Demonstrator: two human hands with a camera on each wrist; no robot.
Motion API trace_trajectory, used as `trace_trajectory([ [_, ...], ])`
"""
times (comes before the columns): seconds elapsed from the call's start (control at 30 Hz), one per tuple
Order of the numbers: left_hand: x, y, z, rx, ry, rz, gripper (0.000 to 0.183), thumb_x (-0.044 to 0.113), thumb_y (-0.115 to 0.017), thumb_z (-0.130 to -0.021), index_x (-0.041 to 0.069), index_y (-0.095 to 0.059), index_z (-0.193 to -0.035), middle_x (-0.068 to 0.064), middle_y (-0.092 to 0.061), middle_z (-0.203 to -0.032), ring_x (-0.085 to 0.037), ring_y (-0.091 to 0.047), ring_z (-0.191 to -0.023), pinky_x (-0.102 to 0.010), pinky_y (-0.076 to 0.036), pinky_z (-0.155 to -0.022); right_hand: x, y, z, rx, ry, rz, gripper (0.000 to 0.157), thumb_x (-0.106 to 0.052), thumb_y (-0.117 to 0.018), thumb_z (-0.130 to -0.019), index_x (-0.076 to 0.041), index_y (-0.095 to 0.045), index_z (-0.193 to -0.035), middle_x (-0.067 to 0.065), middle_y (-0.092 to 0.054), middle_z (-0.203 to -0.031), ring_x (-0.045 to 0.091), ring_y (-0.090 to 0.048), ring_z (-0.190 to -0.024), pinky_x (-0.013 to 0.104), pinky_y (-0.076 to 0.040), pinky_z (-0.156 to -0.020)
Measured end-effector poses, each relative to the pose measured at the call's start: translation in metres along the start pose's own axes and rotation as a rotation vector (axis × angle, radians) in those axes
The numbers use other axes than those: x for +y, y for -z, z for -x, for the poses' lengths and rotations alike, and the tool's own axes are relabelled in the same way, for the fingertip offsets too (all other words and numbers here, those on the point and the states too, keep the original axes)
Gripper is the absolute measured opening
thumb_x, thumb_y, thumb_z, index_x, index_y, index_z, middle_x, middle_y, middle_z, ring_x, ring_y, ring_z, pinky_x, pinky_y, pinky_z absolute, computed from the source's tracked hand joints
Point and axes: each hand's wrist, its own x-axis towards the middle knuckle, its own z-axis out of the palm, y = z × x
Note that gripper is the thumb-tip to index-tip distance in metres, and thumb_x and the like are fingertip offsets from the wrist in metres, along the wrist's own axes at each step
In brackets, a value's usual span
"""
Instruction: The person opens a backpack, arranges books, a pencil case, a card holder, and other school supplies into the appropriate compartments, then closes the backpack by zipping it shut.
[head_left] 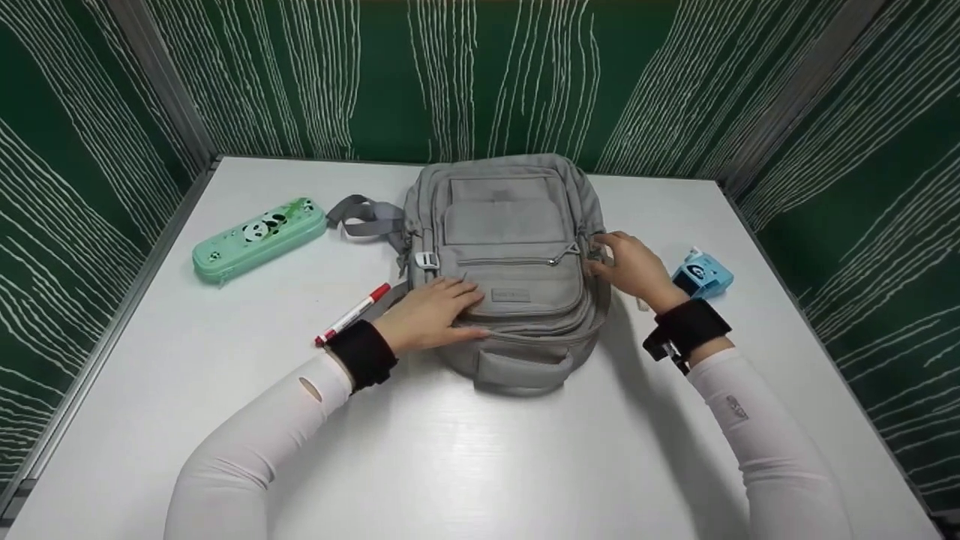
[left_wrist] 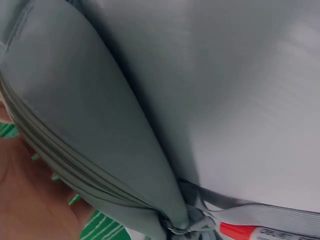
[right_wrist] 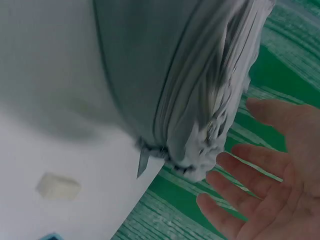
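A grey backpack [head_left: 510, 225] lies front up on the white table, its top handle [head_left: 525, 367] toward me. My left hand [head_left: 435, 311] rests on the lower left of its front, fingers spread near the label [head_left: 510, 295]. At the bag's right side is my right hand [head_left: 634, 266], fingertips right at the side edge below the zipper pull [head_left: 553, 261]. The right wrist view shows that hand [right_wrist: 275, 175] with fingers extended and parted beside the bag's zipped edge [right_wrist: 200, 110]. In the left wrist view, the left hand [left_wrist: 35, 195] lies partly behind the bag's seam.
A mint panda pencil case [head_left: 259, 238] lies at the back left, near a grey strap [head_left: 367, 217]. A red-and-white marker [head_left: 352, 315] lies by my left wrist. Behind my right wrist sits a small blue box-shaped item [head_left: 703, 274]. A small pale block [right_wrist: 57, 186] lies near the bag.
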Motion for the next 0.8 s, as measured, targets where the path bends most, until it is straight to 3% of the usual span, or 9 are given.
trace_trajectory([
  [0.1,0.004,0.003,-0.009,-0.006,0.036,-0.01,0.077,0.062,-0.045,-0.102,0.011,-0.037,-0.159,-0.015,-0.034,-0.168,-0.037,-0.028,-0.158,-0.05,-0.021,-0.132,0.007,0.003,-0.013,-0.003,-0.05,0.023,0.047,-0.016,-0.061,-0.1,0.01,-0.055,-0.139,0.035,-0.057,-0.14,0.052,-0.056,-0.129,0.064,-0.046,-0.108],
  [0.2,0.004,0.005,-0.017,-0.009,0.057,-0.033,0.076,0.058,-0.048,-0.103,0.009,-0.037,-0.159,-0.018,-0.031,-0.168,-0.037,-0.026,-0.158,-0.05,-0.022,-0.132,0.011,0.0,-0.023,0.026,-0.071,0.045,0.039,-0.012,-0.06,-0.099,0.01,-0.062,-0.131,0.034,-0.064,-0.131,0.051,-0.063,-0.115,0.062,-0.051,-0.098],
  [0.37,0.0,0.004,-0.026,-0.023,0.066,-0.087,0.082,0.058,-0.054,-0.1,0.007,-0.032,-0.161,-0.021,-0.027,-0.169,-0.038,-0.024,-0.159,-0.051,-0.026,-0.13,0.014,-0.011,-0.034,0.13,-0.069,0.078,0.022,-0.01,-0.065,-0.097,0.007,-0.073,-0.108,0.03,-0.073,-0.107,0.046,-0.069,-0.089,0.058,-0.055,-0.08],
  [0.43,-0.001,0.003,-0.029,-0.036,0.071,-0.093,0.085,0.059,-0.055,-0.1,0.008,-0.029,-0.162,-0.021,-0.025,-0.17,-0.037,-0.023,-0.16,-0.051,-0.027,-0.13,0.016,-0.015,-0.037,0.166,-0.066,0.1,0.018,-0.01,-0.067,-0.097,0.006,-0.075,-0.101,0.029,-0.074,-0.101,0.046,-0.07,-0.086,0.058,-0.056,-0.078],
  [0.67,0.0,0.001,-0.031,-0.051,0.091,-0.087,0.086,0.059,-0.056,-0.099,0.008,-0.028,-0.162,-0.02,-0.023,-0.17,-0.036,-0.022,-0.16,-0.052,-0.029,-0.129,0.018,-0.018,-0.037,0.194,-0.059,0.117,0.017,-0.006,-0.066,-0.096,0.005,-0.068,-0.084,0.027,-0.071,-0.085,0.044,-0.068,-0.078,0.055,-0.052,-0.068],
  [0.8,0.0,0.0,-0.03,-0.05,0.099,-0.085,0.087,0.059,-0.056,-0.099,0.008,-0.028,-0.162,-0.019,-0.023,-0.17,-0.036,-0.022,-0.16,-0.053,-0.029,-0.128,0.015,-0.02,-0.033,0.198,-0.024,0.2,0.019,-0.007,-0.068,-0.095,0.005,-0.065,-0.081,0.026,-0.07,-0.081,0.044,-0.067,-0.074,0.054,-0.052,-0.063],
])
